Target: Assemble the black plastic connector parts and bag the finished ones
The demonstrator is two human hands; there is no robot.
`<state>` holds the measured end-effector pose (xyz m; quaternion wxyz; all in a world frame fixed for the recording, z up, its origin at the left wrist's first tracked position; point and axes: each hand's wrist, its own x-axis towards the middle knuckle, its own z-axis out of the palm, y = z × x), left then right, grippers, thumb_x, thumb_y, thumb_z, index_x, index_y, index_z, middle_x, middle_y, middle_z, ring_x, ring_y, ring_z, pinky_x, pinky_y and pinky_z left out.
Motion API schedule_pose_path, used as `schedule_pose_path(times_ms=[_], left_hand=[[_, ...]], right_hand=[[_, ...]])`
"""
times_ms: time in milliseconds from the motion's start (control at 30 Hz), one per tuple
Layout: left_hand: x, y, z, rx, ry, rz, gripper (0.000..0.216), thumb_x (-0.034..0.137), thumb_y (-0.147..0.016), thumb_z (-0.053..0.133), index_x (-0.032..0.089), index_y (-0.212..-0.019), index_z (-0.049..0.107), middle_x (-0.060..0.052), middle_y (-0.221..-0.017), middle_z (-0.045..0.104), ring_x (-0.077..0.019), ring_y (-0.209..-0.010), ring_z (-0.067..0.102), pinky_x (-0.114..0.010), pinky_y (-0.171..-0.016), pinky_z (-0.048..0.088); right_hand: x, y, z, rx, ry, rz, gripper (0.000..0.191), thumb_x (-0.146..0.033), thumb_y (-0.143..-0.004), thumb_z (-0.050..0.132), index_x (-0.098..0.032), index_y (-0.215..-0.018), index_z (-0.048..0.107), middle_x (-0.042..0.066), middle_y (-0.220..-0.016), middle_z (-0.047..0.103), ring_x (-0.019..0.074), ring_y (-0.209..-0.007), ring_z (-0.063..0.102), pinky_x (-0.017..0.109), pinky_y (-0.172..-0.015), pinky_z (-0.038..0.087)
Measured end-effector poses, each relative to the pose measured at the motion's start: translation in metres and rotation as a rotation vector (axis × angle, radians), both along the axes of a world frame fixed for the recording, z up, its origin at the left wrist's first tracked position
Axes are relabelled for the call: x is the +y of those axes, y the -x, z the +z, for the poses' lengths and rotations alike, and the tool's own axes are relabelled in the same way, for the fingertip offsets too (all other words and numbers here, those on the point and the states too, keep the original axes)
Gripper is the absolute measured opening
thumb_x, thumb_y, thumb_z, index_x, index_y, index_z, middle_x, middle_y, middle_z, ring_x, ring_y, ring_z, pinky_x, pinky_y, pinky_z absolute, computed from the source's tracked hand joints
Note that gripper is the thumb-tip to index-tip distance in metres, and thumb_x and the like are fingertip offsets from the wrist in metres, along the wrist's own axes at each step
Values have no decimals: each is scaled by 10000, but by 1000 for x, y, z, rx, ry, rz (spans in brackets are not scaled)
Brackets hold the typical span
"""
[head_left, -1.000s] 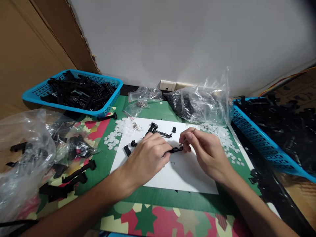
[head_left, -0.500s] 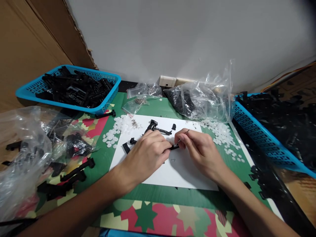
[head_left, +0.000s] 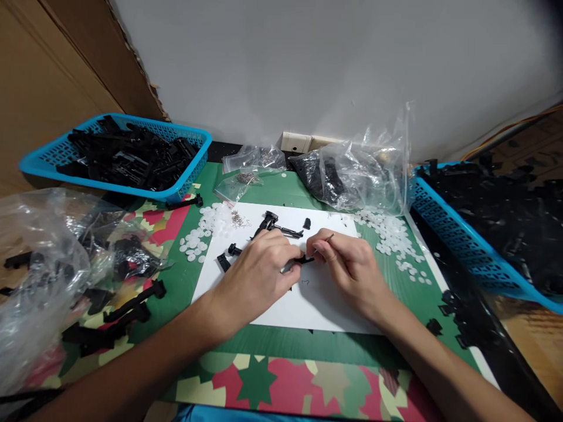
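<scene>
Over the white paper [head_left: 281, 313], my left hand [head_left: 261, 269] is closed with thumb and fingers round a slim black plastic part [head_left: 304, 259]; much of the part is hidden. My right hand [head_left: 347, 258] pinches a thin metal tool [head_left: 329, 237] close to the part's right end. Its tip is hidden by the fingers. Beneath the hands, a small bent wire spring [head_left: 305, 282] lies on the paper. Just beyond them are a longer black assembly [head_left: 284, 230] and a small black piece [head_left: 307, 223]. Two black pieces, including a short one [head_left: 223, 262], lie left of my left hand.
White plastic discs lie in a left pile [head_left: 193, 243] and a right pile [head_left: 391, 234]. Blue baskets of black parts stand at left [head_left: 176, 190] and right [head_left: 466, 234]. Clear bags [head_left: 352, 176] line the wall. Loose black parts [head_left: 109, 322] lie at left.
The black part has turned slightly in my left fingers, so a shiny grey surface shows between them. My right hand stays close to its end. The whole view has shifted a little.
</scene>
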<state>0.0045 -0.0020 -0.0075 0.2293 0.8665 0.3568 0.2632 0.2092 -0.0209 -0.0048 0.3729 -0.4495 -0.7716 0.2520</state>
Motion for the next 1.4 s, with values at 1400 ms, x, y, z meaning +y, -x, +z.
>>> schedule_pose_path(times_ms=[1400], left_hand=[[7,14,4,-425,-273,200,223,110,-1009,586,223,-1148,719,-33,-1053,781,-205,-973,706,-391,-958,483]], right_hand=[[29,-99,32,30,-273,-622,321,-417,-974,713,-176,-1183,744,66,-942,738,96,-510,514,239,-434,394]])
